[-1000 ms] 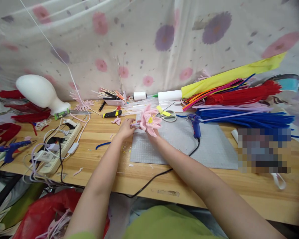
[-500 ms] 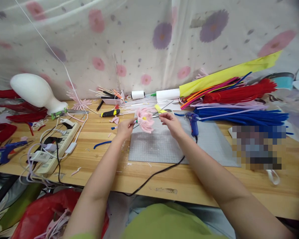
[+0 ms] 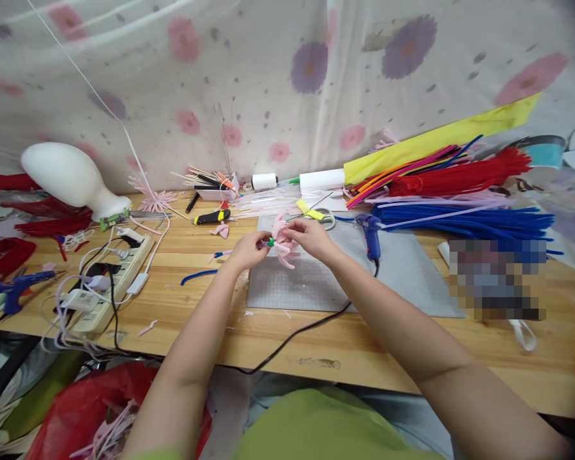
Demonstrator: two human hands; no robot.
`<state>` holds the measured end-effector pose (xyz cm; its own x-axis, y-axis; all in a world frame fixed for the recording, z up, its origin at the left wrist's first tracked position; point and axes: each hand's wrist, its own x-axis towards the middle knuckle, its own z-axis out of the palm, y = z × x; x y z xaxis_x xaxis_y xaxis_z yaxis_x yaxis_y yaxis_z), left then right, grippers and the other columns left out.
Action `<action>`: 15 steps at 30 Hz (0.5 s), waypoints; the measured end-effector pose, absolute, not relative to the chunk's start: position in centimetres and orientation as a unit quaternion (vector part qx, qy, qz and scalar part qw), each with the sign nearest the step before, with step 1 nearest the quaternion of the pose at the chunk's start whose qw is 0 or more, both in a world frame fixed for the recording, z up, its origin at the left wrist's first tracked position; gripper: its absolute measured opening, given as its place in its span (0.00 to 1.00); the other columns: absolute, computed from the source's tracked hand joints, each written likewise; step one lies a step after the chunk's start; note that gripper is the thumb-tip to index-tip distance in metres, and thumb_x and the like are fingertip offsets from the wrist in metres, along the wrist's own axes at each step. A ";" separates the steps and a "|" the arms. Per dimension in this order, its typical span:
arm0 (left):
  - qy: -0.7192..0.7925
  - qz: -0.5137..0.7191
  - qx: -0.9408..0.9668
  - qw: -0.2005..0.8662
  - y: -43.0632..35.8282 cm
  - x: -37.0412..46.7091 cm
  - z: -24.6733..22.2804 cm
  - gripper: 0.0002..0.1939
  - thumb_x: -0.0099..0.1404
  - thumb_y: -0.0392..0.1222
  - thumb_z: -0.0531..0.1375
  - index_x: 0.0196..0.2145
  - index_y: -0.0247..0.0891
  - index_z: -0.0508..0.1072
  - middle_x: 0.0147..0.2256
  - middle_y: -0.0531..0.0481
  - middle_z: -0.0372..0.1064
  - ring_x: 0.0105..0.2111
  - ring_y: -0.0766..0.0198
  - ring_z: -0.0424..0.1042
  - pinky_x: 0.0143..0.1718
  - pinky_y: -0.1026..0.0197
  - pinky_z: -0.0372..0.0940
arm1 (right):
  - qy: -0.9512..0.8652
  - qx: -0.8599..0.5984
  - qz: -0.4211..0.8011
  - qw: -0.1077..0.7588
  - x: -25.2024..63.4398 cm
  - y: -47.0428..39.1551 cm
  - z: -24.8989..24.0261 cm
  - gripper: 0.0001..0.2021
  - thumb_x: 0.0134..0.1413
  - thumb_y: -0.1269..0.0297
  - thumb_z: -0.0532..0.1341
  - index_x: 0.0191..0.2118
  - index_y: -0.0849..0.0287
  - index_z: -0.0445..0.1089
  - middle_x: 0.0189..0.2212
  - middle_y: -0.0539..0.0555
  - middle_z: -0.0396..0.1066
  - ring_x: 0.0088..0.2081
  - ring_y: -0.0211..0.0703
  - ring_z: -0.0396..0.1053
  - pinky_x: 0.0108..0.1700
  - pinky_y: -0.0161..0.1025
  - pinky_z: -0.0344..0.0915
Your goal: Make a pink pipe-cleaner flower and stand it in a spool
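Note:
A pink fuzzy flower (image 3: 284, 254) hangs sideways above the left part of the grey cutting mat (image 3: 306, 291). My left hand (image 3: 250, 250) is closed on its stem end, beside a small green part at the base of the petals. The fingers of my right hand (image 3: 310, 237) are pinched on the petals from the right and hide some of them. Behind my right hand lie scissors (image 3: 328, 220) and a yellow strip (image 3: 310, 209). A blue stem with a pink end (image 3: 219, 255) shows just left of my left hand.
A blue glue gun (image 3: 371, 237) rests on the mat, its black cord crossing the table's front. Bundles of blue (image 3: 469, 225) and red pipe cleaners (image 3: 464, 179) lie right. A power strip (image 3: 115, 281), utility knife (image 3: 211, 218) and white foam head (image 3: 71, 176) are left.
The flower has turned from facing me to side-on. My right hand has moved left and down from beside the scissors onto the petals. My left hand keeps its hold.

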<state>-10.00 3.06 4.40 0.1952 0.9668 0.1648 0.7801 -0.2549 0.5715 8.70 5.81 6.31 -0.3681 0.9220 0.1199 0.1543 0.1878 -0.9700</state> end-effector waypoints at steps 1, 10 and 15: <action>0.569 0.261 0.755 0.195 3.0 -10.0 4.4 0.15 0.51 0.31 0.56 0.36 0.39 0.74 0.30 0.49 0.72 0.28 0.63 0.66 0.30 0.64 0.57 | -0.658 -0.402 0.502 0.393 8.7 5.8 6.3 0.07 0.41 0.62 0.60 0.25 0.61 0.69 0.22 0.49 0.70 0.25 0.34 0.64 0.29 0.33 0.59; 0.540 0.289 0.780 0.128 4.0 -10.8 4.0 0.13 0.54 0.34 0.57 0.38 0.37 0.74 0.32 0.47 0.71 0.33 0.61 0.66 0.36 0.61 0.58 | -0.671 -0.348 0.552 0.352 9.0 5.8 5.8 0.14 0.41 0.54 0.61 0.26 0.62 0.70 0.24 0.50 0.69 0.27 0.34 0.63 0.31 0.33 0.57; 0.503 0.260 0.823 -0.040 4.2 -10.8 3.9 0.13 0.60 0.35 0.54 0.40 0.38 0.74 0.31 0.46 0.69 0.33 0.60 0.64 0.35 0.58 0.55 | -0.616 -0.404 0.556 0.384 8.7 5.8 6.4 0.12 0.43 0.58 0.59 0.24 0.63 0.67 0.21 0.48 0.66 0.24 0.31 0.58 0.27 0.32 0.53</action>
